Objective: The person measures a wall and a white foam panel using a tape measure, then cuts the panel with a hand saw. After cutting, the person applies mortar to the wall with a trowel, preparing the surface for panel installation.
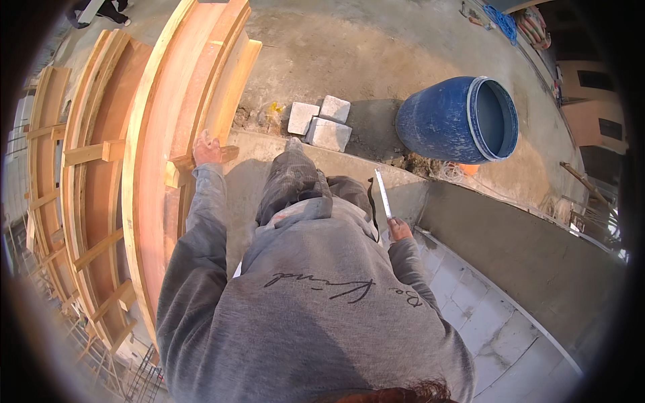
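My left hand (207, 150) is bent over the edge of a wooden formwork panel (156, 201), beside a short wooden crosspiece (180, 168). The panel is long, pale and framed with battens, and it stands at my left. My right hand (401, 230) is closed around the lower end of a long, thin, white-silver strip (383, 192). Its exact kind I cannot make out. The strip points up and away, tilted slightly left. A dark, narrow band (372, 201) hangs just left of it.
More framed wooden panels (101, 195) stand farther left. Three pale blocks (329, 134) are grouped ahead of my feet. A blue barrel (437, 121) stands to their right. At the right, a low grey rendered wall (497, 235) borders a strip of white blockwork (470, 295).
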A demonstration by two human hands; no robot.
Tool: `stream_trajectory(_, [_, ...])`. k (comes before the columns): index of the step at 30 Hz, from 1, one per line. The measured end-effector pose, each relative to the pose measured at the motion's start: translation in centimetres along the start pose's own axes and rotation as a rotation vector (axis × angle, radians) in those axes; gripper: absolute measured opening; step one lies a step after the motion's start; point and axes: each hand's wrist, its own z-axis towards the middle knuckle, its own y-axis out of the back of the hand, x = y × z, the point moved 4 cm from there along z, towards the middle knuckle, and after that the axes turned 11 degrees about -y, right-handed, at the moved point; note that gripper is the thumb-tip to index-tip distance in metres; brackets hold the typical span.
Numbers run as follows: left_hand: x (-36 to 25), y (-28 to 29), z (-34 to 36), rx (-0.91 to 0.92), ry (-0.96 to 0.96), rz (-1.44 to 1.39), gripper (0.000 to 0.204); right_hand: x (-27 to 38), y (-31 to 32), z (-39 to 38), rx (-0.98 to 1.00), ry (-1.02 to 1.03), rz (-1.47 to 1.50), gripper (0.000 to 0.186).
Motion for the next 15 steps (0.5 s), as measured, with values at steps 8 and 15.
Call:
stream_trajectory(8, [-1.9, -0.6, 18.6, 0.081, -0.043, 0.457, 0.065, 15.8, 4.9, 1.4, -0.175, -0.035, 0.332, 0.05])
stream_trajectory(15, [4.1, -6.5, 21.0, 0.166, 0.141, 0.518, 0.077, 20.4, 3.7, 8.5, -0.067, -0.211, 0.441, 0.052])
